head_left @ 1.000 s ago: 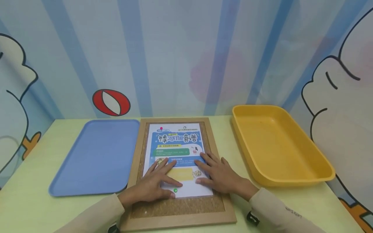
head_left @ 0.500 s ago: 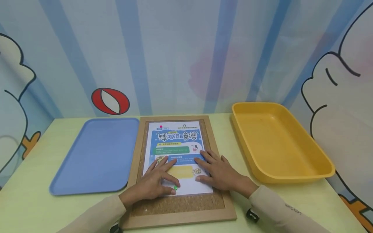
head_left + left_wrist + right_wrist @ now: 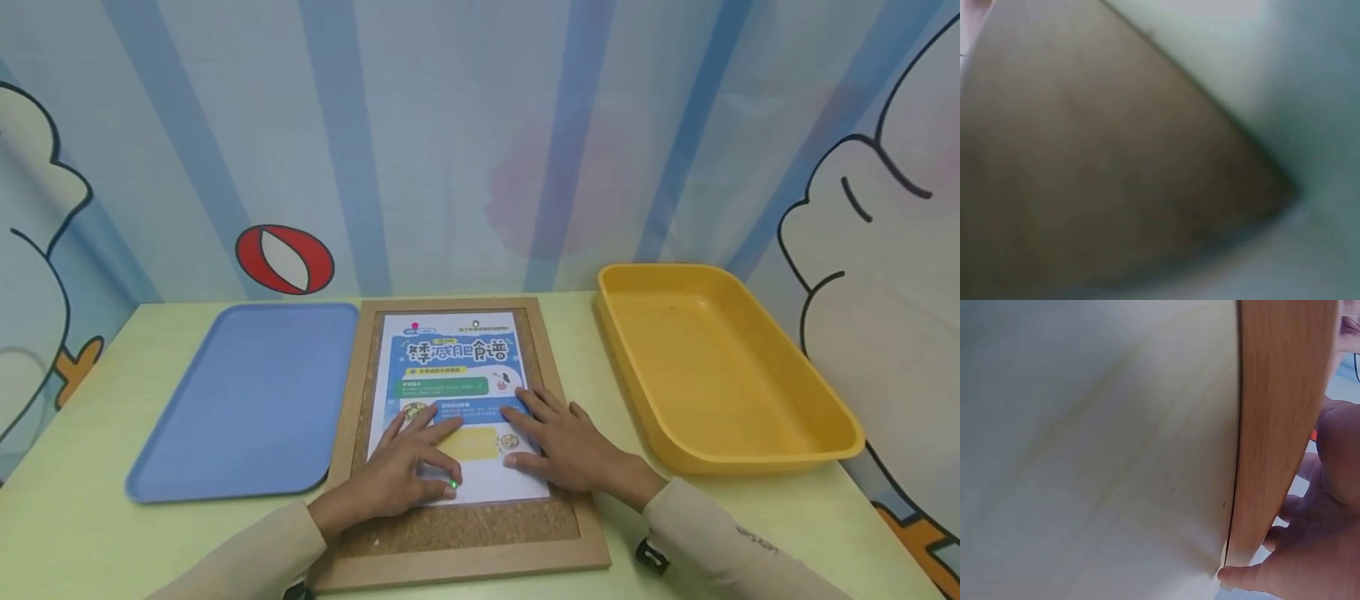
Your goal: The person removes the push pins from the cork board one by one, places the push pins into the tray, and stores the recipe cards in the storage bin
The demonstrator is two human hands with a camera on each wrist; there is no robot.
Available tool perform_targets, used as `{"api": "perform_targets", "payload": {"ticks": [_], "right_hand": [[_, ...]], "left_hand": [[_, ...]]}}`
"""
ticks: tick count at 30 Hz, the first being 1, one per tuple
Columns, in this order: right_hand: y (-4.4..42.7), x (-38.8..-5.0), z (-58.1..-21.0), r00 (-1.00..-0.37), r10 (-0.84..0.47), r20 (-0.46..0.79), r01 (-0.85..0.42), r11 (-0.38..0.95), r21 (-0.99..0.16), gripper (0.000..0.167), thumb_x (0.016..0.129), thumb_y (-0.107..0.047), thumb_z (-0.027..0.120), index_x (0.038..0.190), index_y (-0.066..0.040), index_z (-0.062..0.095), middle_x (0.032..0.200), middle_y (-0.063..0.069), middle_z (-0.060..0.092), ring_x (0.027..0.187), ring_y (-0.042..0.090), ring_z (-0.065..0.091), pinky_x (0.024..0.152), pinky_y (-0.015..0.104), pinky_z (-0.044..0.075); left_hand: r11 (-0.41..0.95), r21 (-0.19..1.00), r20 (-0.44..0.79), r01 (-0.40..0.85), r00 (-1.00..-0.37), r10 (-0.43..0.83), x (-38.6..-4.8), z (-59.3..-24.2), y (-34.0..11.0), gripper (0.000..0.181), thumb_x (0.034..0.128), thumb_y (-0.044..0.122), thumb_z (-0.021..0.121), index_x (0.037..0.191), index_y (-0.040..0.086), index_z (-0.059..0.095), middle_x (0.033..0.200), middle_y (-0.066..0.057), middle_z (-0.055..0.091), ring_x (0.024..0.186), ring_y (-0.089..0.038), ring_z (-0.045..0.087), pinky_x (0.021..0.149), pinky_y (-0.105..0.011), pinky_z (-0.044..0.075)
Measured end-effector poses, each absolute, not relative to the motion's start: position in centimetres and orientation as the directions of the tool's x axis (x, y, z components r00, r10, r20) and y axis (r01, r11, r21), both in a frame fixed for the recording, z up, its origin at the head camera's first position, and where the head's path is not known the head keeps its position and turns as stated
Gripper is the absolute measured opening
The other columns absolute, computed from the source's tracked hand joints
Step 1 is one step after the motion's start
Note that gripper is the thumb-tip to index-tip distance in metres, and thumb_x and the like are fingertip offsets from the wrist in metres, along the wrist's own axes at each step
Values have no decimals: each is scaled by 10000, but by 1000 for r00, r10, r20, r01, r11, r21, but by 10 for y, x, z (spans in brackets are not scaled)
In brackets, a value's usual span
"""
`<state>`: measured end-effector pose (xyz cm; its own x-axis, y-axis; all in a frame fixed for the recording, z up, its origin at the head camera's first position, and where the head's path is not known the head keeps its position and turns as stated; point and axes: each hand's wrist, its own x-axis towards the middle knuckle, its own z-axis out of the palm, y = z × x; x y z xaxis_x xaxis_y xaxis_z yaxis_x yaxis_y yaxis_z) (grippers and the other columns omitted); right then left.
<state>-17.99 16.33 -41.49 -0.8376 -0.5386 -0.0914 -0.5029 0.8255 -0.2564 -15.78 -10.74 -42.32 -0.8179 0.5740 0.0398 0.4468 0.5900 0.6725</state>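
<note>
A person's left hand (image 3: 401, 471) is pinching a green pin (image 3: 453, 484), thumb (image 3: 435, 491) and forefinger (image 3: 442, 459) nearly closed, near six o'clock on the twelve-to-six poster (image 3: 442, 387); the farther right hand (image 3: 566, 446) is resting spread toward two o'clock, gripping nothing.

Paper (image 3: 468, 387) lies on corkboard (image 3: 465, 532), right of tray (image 3: 251, 404).

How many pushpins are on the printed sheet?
3 visible: pink pin at top left; pale pin at top, right of centre; green pin lower down, pinched by the left hand. That hand or the right hand may hide others.
</note>
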Motion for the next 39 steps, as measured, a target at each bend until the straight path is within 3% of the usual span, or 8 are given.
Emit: {"api": "perform_targets", "payload": {"ticks": [7,15,23,30,39], "right_hand": [[164,-180,-415,-840,-536,-90,-501,827,-255,691,973,-559,524,1547,-207,370,1653,137,240,1536,400,158,1089,754,245],[162,-180,-420,-844,-528,-97,-493,833,-249,694,973,-577,507,1553,-227,357,1660,116,231,1543,382,145,1105,740,237],[163,-181,-419,-844,-528,-94,-496,836,-234,693,973,-581,505,1553,-232,356,1661,114,227,1544,380,139,1110,732,239],[164,-182,-418,-845,-526,-94,-495,837,-233,694,972,-576,510,1551,-223,362,1660,120,229,1542,386,143,1106,735,244],[163,-181,-417,-842,-529,-103,-494,835,-242,700,971,-576,512,1555,-223,353,1663,120,220,1544,385,132,1108,737,236]], "left_hand": [[545,662,74,515,-768,636,-160,-426,-107,47,832,224,774,850,260,749,1480,-40,546,1497,-391,287,1161,-712,-12],[506,620,89,599,-695,714,-158,-430,-106,32,928,153,665,905,169,681,1445,-32,582,1435,-306,428,1209,-613,115],[486,607,134,628,-684,717,-156,-433,-106,37,969,169,616,932,167,614,1481,-67,537,1437,-301,421,1216,-502,217],[466,596,165,654,-667,726,-156,-435,-106,101,1009,223,564,967,138,600,1486,-76,527,1437,-291,421,1212,-485,239],[456,671,146,584,-708,691,-158,-434,-107,28,984,160,603,978,138,619,1451,-75,557,1421,-300,447,1183,-500,300]]}}
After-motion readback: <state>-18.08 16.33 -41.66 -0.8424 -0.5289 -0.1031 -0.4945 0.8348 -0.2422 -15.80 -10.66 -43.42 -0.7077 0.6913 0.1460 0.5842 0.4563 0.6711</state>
